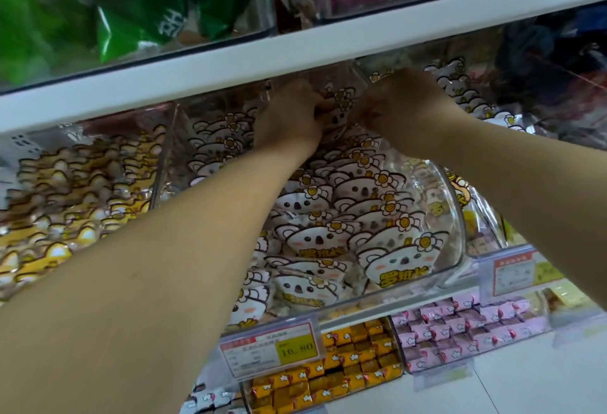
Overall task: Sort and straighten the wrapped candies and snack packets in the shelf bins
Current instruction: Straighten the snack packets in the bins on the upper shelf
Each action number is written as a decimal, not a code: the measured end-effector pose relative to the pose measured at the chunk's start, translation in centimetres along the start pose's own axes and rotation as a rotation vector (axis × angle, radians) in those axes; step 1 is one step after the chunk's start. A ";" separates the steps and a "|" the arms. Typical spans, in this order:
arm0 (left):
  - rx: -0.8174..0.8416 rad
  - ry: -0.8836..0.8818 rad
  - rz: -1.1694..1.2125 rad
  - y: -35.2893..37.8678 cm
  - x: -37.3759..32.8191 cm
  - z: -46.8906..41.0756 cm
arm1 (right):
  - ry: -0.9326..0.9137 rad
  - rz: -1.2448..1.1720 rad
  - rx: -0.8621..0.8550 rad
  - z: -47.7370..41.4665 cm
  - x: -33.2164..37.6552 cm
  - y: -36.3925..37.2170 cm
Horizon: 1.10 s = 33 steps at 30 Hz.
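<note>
- Koala packet (335, 118) sits at the rear of the clear bin (458, 203), beneath the white shelf (230, 64).
- Left grip (289, 118) and right grip (404, 101) both pinch it, closed on its edges.
- Step judged: straightening; next, seating it upright in line.

Koala packets (331, 243): white, dark-outlined koala faces, pink cheeks, yellow-centred flowers, yellow lettering.
Yellow packets (65, 190), 9 o'clock: yellow and white, dark brown outlines.
Green bags (131, 3), 11 o'clock: bright green, white print.
Shelf edge (230, 65): white.
Price tag (272, 348), 6 o'clock: red border, yellow patch.
Orange candies (354, 364), 6 o'clock: orange-yellow, white marks.
Pink candies (466, 321), 4 o'clock: pale pink, white and red marks.
</note>
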State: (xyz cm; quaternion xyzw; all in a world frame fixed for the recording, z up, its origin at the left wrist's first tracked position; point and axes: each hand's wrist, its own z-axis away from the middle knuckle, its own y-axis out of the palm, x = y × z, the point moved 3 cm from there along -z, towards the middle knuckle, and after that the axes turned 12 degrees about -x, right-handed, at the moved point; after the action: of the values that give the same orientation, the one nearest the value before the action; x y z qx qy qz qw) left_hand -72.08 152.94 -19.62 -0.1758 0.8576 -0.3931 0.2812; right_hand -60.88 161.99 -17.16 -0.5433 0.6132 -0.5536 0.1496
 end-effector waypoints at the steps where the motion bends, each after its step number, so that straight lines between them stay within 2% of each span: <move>1: 0.048 0.006 -0.007 0.0 0.2 0.0 | 0.007 -0.005 -0.005 0.0 0.0 0.1; 6: 0.078 0.063 0.251 -2.1 -0.3 1.6 | 0.029 -0.043 -0.080 0.3 -0.1 -0.2; 11: 0.143 0.061 0.002 -1.4 0.5 1.4 | 0.093 -0.173 -0.216 1.3 -0.8 -0.7; 15: 0.181 0.009 -0.162 -0.1 0.5 0.7 | 0.186 -0.303 -0.201 1.9 -1.8 -0.3; 18: 0.208 -0.005 -0.372 1.0 0.7 -0.4 | 0.211 -0.346 -0.208 1.9 -2.0 -0.2; 22: 0.338 -0.014 -0.425 1.1 0.4 -0.9 | 0.199 -0.320 -0.204 1.9 -1.9 -0.3; 24: 0.383 0.012 -0.327 0.2 -0.1 -0.6 | 0.212 -0.332 -0.201 1.9 -1.8 -0.3; 26: 0.380 0.044 -0.098 -1.3 -0.5 0.2 | 0.225 -0.345 -0.196 1.9 -1.8 -0.3; 29: 0.217 0.001 0.172 -3.6 -1.0 1.4 | 0.202 -0.320 -0.157 2.2 -1.8 -0.6; 31: 0.265 0.021 0.125 -3.4 -1.2 1.7 | 0.160 -0.309 -0.117 2.8 -1.6 -0.7; 33: 0.376 0.060 -0.039 -2.4 -1.4 1.6 | 0.132 -0.309 -0.102 3.4 -1.5 -1.0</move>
State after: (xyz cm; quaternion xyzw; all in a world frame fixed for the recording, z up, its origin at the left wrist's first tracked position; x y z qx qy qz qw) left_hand -69.80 151.23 -18.19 -0.1249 0.7734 -0.5568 0.2760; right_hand -57.16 161.67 -18.11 -0.6004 0.5582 -0.5727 -0.0057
